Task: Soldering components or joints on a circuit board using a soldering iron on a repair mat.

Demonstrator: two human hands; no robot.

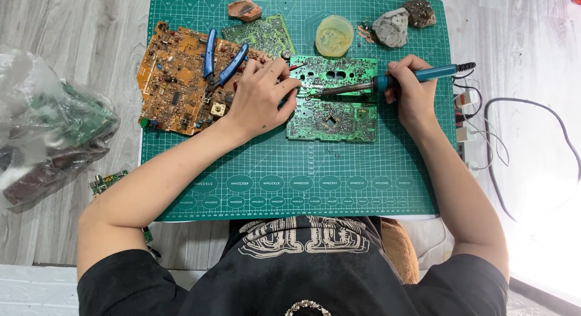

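Nearest you, the green cutting mat (290, 189) carries a green circuit board (333, 113) near its far edge, with an orange board (175, 86) and blue cutters (221, 65) toward the far left corner. Your left hand (260, 98) presses flat, fingers spread, on the green board's left edge; your right hand (411, 89) is clamped around the soldering iron (387, 81), tip on the board. The hot tip sits close to your left fingertips, so a slip could burn them, and lingering could lift a pad.

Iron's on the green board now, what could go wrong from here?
1. The left hand pins the green circuit board right beside the soldering iron tip; a slip could burn fingers.
2. The iron's cord loops off the cutting mat edge and could snag, tugging the right hand.
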